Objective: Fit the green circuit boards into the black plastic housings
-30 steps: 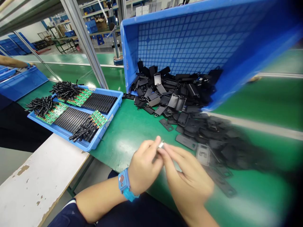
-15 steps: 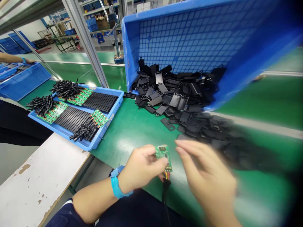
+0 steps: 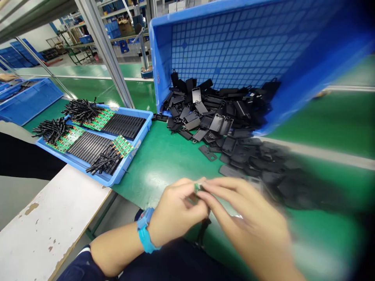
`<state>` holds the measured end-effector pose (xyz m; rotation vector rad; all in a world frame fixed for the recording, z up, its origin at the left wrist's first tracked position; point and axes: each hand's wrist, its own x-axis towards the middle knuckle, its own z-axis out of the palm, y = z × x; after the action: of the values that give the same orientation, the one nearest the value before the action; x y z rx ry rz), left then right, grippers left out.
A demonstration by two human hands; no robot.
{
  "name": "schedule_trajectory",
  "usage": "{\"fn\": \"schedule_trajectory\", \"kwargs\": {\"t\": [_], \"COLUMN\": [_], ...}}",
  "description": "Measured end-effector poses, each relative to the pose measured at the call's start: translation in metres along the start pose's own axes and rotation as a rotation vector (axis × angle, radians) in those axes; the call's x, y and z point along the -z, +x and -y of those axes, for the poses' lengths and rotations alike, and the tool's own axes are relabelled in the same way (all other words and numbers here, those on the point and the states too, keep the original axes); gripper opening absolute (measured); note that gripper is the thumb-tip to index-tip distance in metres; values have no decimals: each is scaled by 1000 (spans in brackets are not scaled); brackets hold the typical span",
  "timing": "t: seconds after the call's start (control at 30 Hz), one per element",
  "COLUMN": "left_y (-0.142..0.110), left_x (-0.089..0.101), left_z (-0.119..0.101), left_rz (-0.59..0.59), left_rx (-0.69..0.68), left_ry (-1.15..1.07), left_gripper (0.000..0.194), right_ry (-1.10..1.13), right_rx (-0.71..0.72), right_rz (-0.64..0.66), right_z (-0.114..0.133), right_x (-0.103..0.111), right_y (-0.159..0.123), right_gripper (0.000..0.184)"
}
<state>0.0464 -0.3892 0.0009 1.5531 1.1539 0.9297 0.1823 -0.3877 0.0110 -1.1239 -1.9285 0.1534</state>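
Observation:
My left hand (image 3: pixel 181 207), with a blue wrist strap, is closed around a small green circuit board (image 3: pixel 197 188), which is mostly covered by fingers. The board's black cable (image 3: pixel 202 230) hangs below the hand. Thumb and fingers of my right hand (image 3: pixel 249 210) pinch the board's upper end, touching the left fingertips. Some blur hides exactly how they grip it. Just beyond the hands lie loose flat black plastic covers (image 3: pixel 231 171) and black plastic cases (image 3: pixel 218 123), several spilling from a tipped blue crate (image 3: pixel 216 47).
On the left, a blue tray (image 3: pixel 113 180) bears rows of black strips (image 3: pixel 89 147) and green boards with black cables (image 3: pixel 52 130). A white worn board (image 3: pixel 58 210) lies in front. Another blue crate (image 3: pixel 32 101) and a co-worker's hand (image 3: pixel 8 77) are at far left. A metal post (image 3: pixel 105 50) rises behind the tray.
My right hand has moved left onto the circuit board, which was in the left hand alone. The board has turned, so its face no longer shows. The co-worker's hand has drawn back leftward.

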Motion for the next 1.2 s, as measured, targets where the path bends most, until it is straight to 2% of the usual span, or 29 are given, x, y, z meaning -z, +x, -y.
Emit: {"fn": "schedule_trajectory", "kwargs": {"t": [0.13, 0.33, 0.5, 0.67, 0.83, 0.97, 1.2], "left_y": [-1, -1, 0, 2, 3, 3, 2], "left_x": [0, 1, 1, 2, 1, -3, -5], "left_z": [0, -3, -4, -4, -1, 4, 8], "left_rz": [-2, 52, 63, 68, 38, 18, 14], "left_rx": [-3, 18, 49, 91, 29, -23, -55], "left_ry": [58, 56, 56, 40, 148, 242, 329], "left_gripper": [28, 23, 22, 22, 24, 34, 41], "right_ry": [26, 103, 56, -62, -134, -190, -176], "right_rx": [-20, -15, -19, 12, 130, 220, 165], "right_rz": [28, 91, 121, 96, 134, 139, 89], "right_z": [-2, -10, -10, -12, -14, -12, -10], "right_x": [2, 6, 7, 6, 3, -2, -7], "right_y": [3, 7, 9, 0, -11, -11, -7], "right_gripper": [13, 14, 13, 11, 18, 26, 18]}}
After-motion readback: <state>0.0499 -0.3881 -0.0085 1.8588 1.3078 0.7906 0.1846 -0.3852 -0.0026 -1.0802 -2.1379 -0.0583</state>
